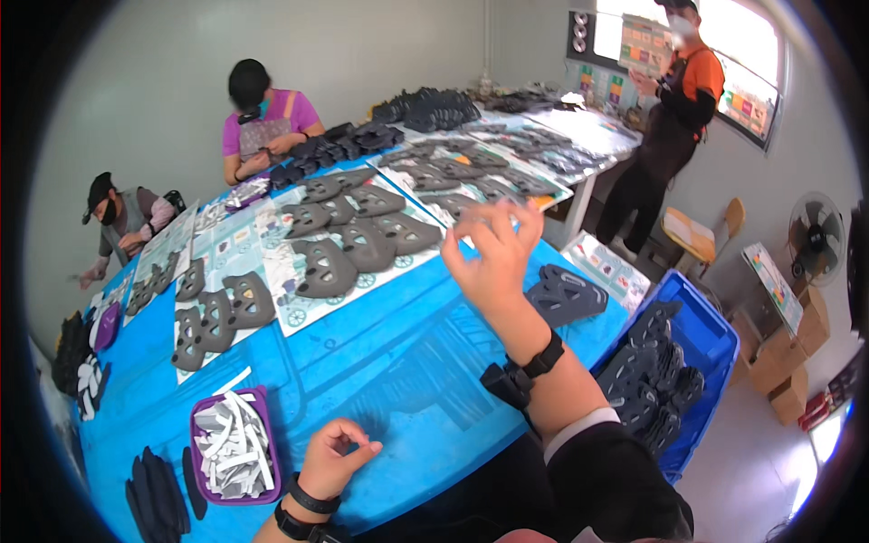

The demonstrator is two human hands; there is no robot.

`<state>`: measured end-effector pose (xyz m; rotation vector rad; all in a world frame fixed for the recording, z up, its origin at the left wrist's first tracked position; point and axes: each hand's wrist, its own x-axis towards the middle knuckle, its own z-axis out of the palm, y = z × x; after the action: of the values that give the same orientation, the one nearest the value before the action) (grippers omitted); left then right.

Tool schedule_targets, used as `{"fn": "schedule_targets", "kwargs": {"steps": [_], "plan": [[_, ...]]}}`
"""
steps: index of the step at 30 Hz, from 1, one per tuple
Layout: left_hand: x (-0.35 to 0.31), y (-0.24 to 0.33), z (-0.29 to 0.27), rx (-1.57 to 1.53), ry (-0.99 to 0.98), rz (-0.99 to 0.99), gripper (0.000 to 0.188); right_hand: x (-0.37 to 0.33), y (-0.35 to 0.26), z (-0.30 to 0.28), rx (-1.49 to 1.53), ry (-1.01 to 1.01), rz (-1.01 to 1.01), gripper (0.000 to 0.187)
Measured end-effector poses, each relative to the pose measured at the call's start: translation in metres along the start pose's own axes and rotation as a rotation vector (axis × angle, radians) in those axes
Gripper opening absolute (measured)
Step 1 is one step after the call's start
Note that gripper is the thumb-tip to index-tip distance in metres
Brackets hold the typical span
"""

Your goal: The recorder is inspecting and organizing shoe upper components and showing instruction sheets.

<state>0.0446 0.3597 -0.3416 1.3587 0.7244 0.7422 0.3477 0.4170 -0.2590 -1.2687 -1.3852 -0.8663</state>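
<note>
My right hand (496, 246) is raised over the table, its fingers apart and nothing visible between them. Behind its wrist lies a stack of dark slotted pads (568, 299). Low over the blue-covered table (362, 357), my left hand (330, 460) has its fingers curled and thumb and forefinger close together; anything held there is too small to make out. To its left stands a purple basket (275, 445) filled with white paper strips (233, 448). Dark elongated pieces (156, 493) lie beside the basket. Beyond my hands, several grey curved pads with holes (324, 269) rest on printed sheets.
A blue crate (726, 351) of dark slotted pads stands at the right of the table. Two people (272, 127) (136, 217) work along the far left side; another person (674, 127) stands at the far right. A chair (697, 235) and a fan (815, 235) are behind the crate.
</note>
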Motion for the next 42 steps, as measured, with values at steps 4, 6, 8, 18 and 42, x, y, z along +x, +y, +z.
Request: {"fn": "schedule_targets", "kwargs": {"steps": [4,6,8,18,42], "plan": [[-0.001,0.005,0.0,0.033,0.039,0.013,0.021,0.013,0.0,-0.009,-0.158,0.203,0.092,0.015],[0.0,0.006,0.004,0.005,0.087,0.004,0.02,0.012,0.006,-0.01,-0.083,0.174,0.141,0.014],[0.001,0.007,0.004,-0.003,0.083,-0.002,0.021,0.014,0.005,-0.014,-0.215,0.363,0.007,0.017],[-0.001,0.005,0.005,-0.028,0.081,0.011,0.021,0.021,0.02,-0.004,-0.355,0.536,-0.362,0.066],[-0.002,0.001,0.002,-0.049,0.043,0.035,0.019,0.0,-0.017,0.009,0.088,0.001,0.063,0.066]]}}
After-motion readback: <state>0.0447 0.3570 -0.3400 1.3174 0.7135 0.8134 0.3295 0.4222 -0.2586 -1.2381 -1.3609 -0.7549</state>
